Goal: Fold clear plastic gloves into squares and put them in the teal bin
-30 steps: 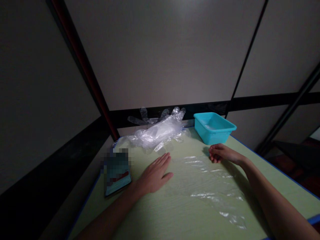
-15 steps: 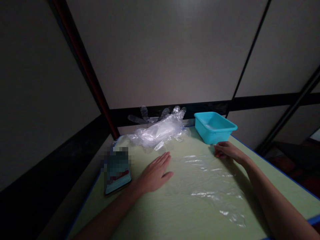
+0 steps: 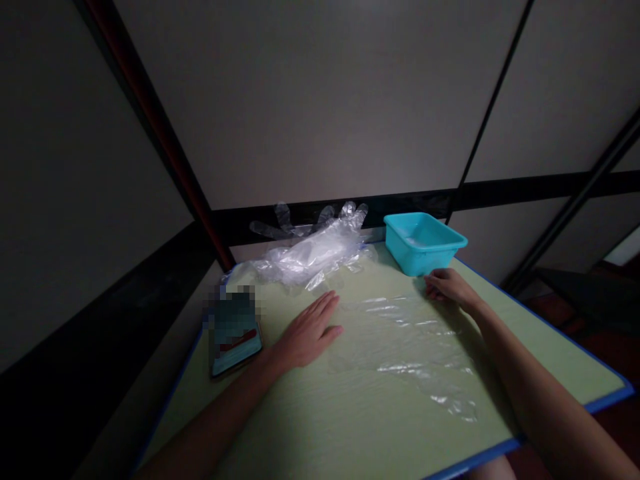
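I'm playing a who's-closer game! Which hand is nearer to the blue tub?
Right. The right hand is just in front of the blue tub. The left hand lies flat on the table, farther away, left of the tub and nearer the camera.

— Bright or dim?
— Dim overall, nearly black down the left wall point(image 3: 75, 347). Paler toward the top of the back wall point(image 3: 325, 113) (seemingly lit from above).
— And glare?
— Yes, in thin white streaks along the flat clear plastic point(image 3: 400, 340), and more broadly over the heap of plastic gloves point(image 3: 320, 257).
— Shadowed anywhere?
— Softly, on the tabletop point(image 3: 370, 427) beside the right forearm point(image 3: 525, 383).
— Sharp throughout?
— Rather soft in fine detail, murky at far right, broken into coarse squares over much of the phone point(image 3: 240, 353). Stretched and leaning toward the edges, wide-angle fashion.
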Tool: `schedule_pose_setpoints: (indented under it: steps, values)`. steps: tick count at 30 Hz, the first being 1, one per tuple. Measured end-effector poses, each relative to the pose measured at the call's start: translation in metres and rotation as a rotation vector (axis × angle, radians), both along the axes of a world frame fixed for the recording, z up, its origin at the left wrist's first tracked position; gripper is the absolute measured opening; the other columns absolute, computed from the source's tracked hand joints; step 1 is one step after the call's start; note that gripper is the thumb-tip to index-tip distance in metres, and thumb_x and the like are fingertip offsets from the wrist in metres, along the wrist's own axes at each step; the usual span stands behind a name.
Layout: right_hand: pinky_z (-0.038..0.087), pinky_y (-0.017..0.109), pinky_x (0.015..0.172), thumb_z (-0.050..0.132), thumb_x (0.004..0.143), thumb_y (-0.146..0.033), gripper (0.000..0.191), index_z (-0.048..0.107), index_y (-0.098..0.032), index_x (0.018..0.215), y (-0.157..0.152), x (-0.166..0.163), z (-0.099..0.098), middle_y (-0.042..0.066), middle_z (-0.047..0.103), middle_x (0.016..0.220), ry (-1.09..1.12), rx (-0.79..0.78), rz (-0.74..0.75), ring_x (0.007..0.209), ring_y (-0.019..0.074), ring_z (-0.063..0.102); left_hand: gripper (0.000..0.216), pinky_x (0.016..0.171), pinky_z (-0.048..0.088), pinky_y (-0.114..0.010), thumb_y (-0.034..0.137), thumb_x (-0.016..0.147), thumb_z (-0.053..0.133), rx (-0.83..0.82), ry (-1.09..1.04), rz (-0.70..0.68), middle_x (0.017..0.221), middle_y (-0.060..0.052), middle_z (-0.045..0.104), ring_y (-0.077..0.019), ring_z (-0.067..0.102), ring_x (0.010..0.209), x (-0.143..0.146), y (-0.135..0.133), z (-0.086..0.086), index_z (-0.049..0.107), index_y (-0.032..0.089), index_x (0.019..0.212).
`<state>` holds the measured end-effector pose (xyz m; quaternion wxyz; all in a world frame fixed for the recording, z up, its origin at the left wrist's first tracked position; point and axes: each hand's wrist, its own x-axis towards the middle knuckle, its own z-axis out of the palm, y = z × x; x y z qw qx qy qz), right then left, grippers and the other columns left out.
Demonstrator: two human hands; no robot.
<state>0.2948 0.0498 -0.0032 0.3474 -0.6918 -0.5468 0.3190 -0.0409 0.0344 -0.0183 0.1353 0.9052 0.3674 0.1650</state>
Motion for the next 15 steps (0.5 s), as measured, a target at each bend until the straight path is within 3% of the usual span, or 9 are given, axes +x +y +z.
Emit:
schedule_pose_setpoints:
  steps: [2,5,6,9,12,15]
  values:
    - [0.036,0.023,0.040,0.051,0.072,-0.036,0.026,0.045,-0.019,0.053,-0.004,-0.006,0.003,0.000,0.049,0.044,-0.055,0.056,-0.002,0.040,0.0109,0.046,0.048,0.103,0.020,-0.036,0.032,0.084,0.038,-0.051,-0.158,0.012,0.136,-0.008,0.030,-0.0194,0.025,0.125,0.001,0.000,0.002,0.031,0.017,0.128]
    - [0.035,0.023,0.045,0.054,0.070,-0.035,0.023,0.050,-0.018,0.055,-0.025,-0.015,0.015,-0.001,0.049,0.046,-0.130,0.135,0.058,0.045,0.0114,0.045,0.038,0.093,0.036,-0.037,0.028,0.081,0.042,-0.238,-0.497,0.032,0.126,-0.010,0.042,-0.0219,0.040,0.115,0.010,-0.005,0.007,0.041,0.017,0.118]
    - [0.035,0.023,0.047,0.056,0.069,-0.033,0.019,0.053,-0.017,0.059,-0.037,-0.017,0.020,-0.001,0.051,0.050,-0.157,0.155,0.126,0.049,0.0118,0.046,0.035,0.086,0.041,-0.036,0.028,0.080,0.044,-0.337,-0.605,0.030,0.121,-0.010,0.046,-0.0223,0.045,0.110,0.014,-0.008,0.010,0.044,0.017,0.114]
    - [0.038,0.024,0.051,0.049,0.078,-0.029,0.017,0.058,-0.017,0.070,-0.077,-0.020,0.035,0.002,0.058,0.063,-0.366,0.164,0.593,0.055,0.0124,0.051,0.028,0.073,0.047,-0.032,0.031,0.079,0.048,-0.662,-0.804,-0.037,0.114,-0.010,0.050,-0.0220,0.053,0.098,0.029,-0.022,0.018,0.048,0.016,0.103]
    - [0.041,0.026,0.059,0.046,0.080,-0.022,0.014,0.060,-0.018,0.076,-0.118,-0.021,0.047,0.004,0.061,0.075,-0.509,0.168,0.792,0.065,0.0136,0.055,0.032,0.073,0.047,-0.031,0.037,0.076,0.054,-0.902,-0.859,-0.107,0.108,-0.010,0.052,-0.0215,0.056,0.093,0.040,-0.036,0.023,0.049,0.016,0.099]
    - [0.042,0.029,0.064,0.046,0.081,-0.017,0.015,0.058,-0.021,0.075,-0.149,-0.026,0.053,0.004,0.059,0.079,-0.645,0.155,0.901,0.074,0.0153,0.054,0.039,0.075,0.046,-0.034,0.042,0.074,0.057,-1.036,-0.836,-0.171,0.107,-0.011,0.052,-0.0220,0.055,0.094,0.045,-0.046,0.022,0.048,0.016,0.102]
